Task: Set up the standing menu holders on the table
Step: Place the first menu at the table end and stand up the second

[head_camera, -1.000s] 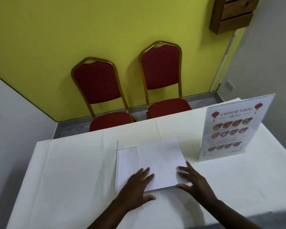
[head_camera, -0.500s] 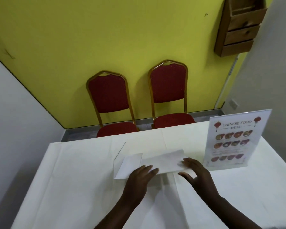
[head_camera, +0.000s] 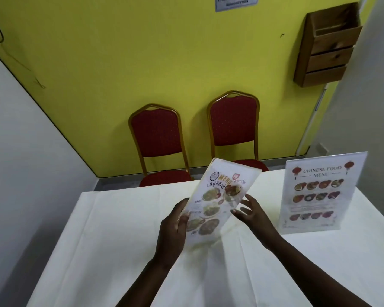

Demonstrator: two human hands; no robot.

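Note:
A clear menu holder with a food menu (head_camera: 217, 202) is lifted above the white-clothed table (head_camera: 111, 240), tilted to the right with its printed face toward me. My left hand (head_camera: 172, 229) grips its left edge. My right hand (head_camera: 252, 212) hovers beside its right edge with fingers spread, touching lightly or just apart; I cannot tell which. A second holder with a Chinese food menu (head_camera: 315, 193) stands upright on the table at the right.
Two red chairs with gold frames (head_camera: 157, 138) (head_camera: 234, 122) stand behind the table against a yellow wall. A wooden wall rack (head_camera: 326, 47) hangs at the upper right. White walls close in on both sides.
The holder that lay face down on the table has been raised and turned over, so its printed menu now faces me. My left hand took hold of it; my view tilted upward.

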